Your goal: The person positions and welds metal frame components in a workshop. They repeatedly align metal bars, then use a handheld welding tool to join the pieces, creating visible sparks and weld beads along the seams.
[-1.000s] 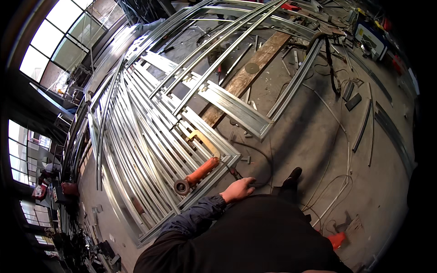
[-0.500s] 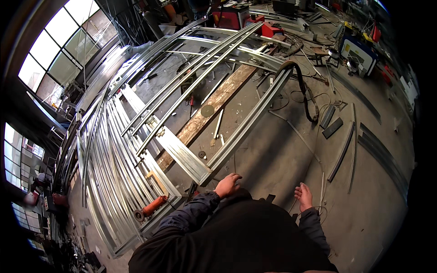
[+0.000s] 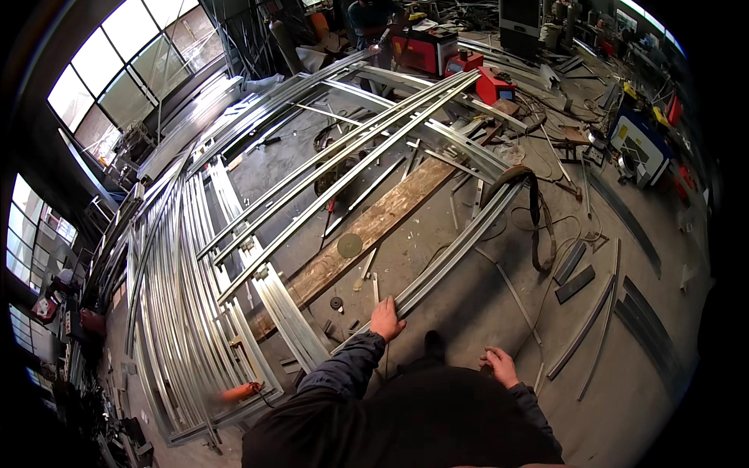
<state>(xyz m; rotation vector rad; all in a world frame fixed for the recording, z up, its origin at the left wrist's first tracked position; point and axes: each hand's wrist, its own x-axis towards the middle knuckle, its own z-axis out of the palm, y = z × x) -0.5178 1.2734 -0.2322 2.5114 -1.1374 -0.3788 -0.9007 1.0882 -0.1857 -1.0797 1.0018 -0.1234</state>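
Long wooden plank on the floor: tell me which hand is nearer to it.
Left. The left hand rests on a metal rail just beside the long wooden plank; the right hand hangs farther right, away from it.

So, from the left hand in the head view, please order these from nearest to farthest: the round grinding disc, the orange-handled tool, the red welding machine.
From the left hand:
1. Round grinding disc, ahead on the wooden plank.
2. Orange-handled tool, lower left by the frame.
3. Red welding machine, far end.

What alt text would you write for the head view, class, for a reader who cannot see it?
A person's left hand rests on the end of a long metal channel lying on a workshop floor; the right hand hangs free and empty. Beside the channel lie a wooden plank and many curved metal rails.
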